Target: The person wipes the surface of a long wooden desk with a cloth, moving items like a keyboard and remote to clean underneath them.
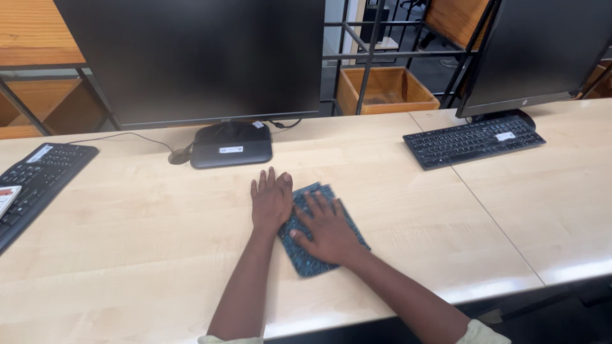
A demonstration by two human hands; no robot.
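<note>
**Both hands flat at the folded cloth**

Right hand (328, 229) lies open, palm down, fingers spread, directly on a folded dark teal patterned cloth (347, 223). Left hand (270, 200), also open and flat, rests on the desk (159, 223) touching the cloth's left edge. The cloth lies just in front of the monitor base (231, 144), slightly to its right; its long axis runs from near-right up toward that base, tilted leftward.

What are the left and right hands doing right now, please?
Left hand: open, flat, at the cloth's left edge.
Right hand: open, flat on the cloth.
</note>
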